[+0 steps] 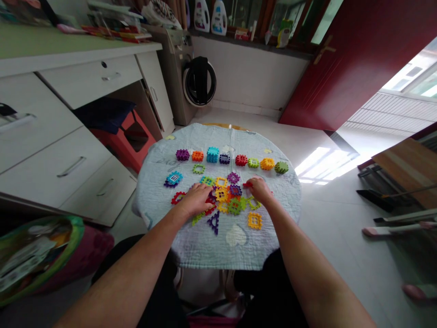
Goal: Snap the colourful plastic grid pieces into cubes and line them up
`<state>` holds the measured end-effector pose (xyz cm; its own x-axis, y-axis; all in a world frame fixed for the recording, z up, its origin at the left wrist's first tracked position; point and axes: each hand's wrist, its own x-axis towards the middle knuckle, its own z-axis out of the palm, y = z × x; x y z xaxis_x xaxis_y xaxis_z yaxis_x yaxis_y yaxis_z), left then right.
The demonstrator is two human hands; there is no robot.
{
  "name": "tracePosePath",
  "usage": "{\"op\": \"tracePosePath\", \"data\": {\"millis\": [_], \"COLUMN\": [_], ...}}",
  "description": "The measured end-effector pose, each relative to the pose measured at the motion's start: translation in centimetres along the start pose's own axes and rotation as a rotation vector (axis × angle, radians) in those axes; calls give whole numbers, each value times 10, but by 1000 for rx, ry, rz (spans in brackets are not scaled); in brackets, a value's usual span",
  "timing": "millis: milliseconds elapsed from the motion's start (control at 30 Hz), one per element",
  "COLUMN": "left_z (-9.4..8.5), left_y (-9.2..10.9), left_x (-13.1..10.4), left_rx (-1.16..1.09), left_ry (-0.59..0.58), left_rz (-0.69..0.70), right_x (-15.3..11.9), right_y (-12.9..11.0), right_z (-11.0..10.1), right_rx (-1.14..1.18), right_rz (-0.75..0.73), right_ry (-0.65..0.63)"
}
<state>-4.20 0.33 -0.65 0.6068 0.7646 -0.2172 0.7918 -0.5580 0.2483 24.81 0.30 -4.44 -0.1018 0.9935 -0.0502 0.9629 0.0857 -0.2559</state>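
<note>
Loose interlocking plastic building pieces in many colours lie in a heap on a cloth-covered round table. My left hand [197, 199] rests palm down on the heap's left side, thumb and fingers apart, partly hiding the pieces under it. Pinched in my right hand [259, 188] is a red building piece [247, 184], mostly covered by the fingers. Between my hands lie a yellow window piece [221, 195], a dark blue piece [235, 190] and a green piece [234, 206]. A purple triangular piece [214, 222] and a yellow square piece [254, 221] lie nearer me.
Along the table's far side stands a row of stacked pieces, among them a light blue stack [212, 155] and an olive stack [282, 167]. The tablecloth [201, 250] reaches near my knees. Beyond are a washing machine [177, 68], a red stool [131, 141] and white drawers [71, 164].
</note>
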Motion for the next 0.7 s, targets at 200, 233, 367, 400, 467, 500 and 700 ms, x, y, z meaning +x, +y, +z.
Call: {"op": "tracePosePath", "data": {"millis": [200, 233, 367, 400, 467, 500, 700], "left_z": [1, 2, 1, 1, 1, 1, 3], "left_y": [1, 2, 6, 6, 7, 8, 7], "left_x": [-1, -1, -1, -1, 0, 0, 1], "left_rx": [1, 2, 7, 8, 8, 8, 25], "left_ry": [-4, -8, -21, -21, -17, -13, -6], "left_rz": [-16, -19, -15, -15, -18, -21, -29], "right_x": [-10, -11, -19, -22, -30, -35, -47], "right_y": [19, 21, 33, 37, 45, 48, 53], "right_z": [-6, -7, -20, -24, -29, -30, -19], "right_rx": [221, 193, 7, -22, -65, -82, -115], "right_rz": [204, 201, 257, 286, 336, 355, 362], "right_ry": [77, 86, 197, 204, 162, 119, -72]}}
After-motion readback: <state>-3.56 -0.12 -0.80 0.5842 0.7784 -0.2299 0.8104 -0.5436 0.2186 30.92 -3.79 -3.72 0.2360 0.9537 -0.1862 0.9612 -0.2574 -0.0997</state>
